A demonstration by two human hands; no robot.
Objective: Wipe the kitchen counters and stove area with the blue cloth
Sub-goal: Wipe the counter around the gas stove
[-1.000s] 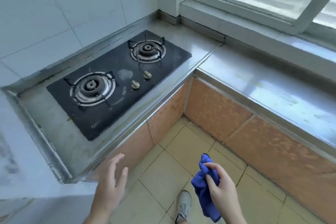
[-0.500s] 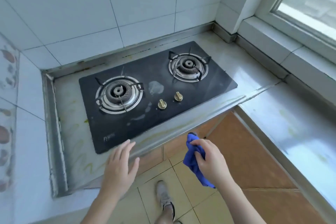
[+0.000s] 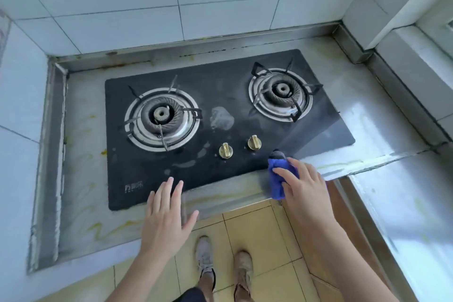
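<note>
A black glass stove (image 3: 220, 95) with two burners and two brass knobs (image 3: 226, 150) sits in a grey counter (image 3: 81, 159) marked with yellow streaks. A pale smear lies on the glass between the burners. My right hand (image 3: 302, 186) grips the bunched blue cloth (image 3: 278, 176) at the stove's front right edge, just right of the knobs. My left hand (image 3: 166, 216) hovers flat, fingers spread, over the front edge of the stove and counter, holding nothing.
White tiled walls close the counter at the back and left. A second counter (image 3: 392, 203) runs along the right under a window sill (image 3: 416, 61). Tan floor tiles and my two shoes (image 3: 224, 262) lie below the counter edge.
I have stepped up to the stove and the view now faces it squarely. My right hand rose from over the floor and brought the cloth onto the stove's front edge. My left hand moved forward over the counter.
</note>
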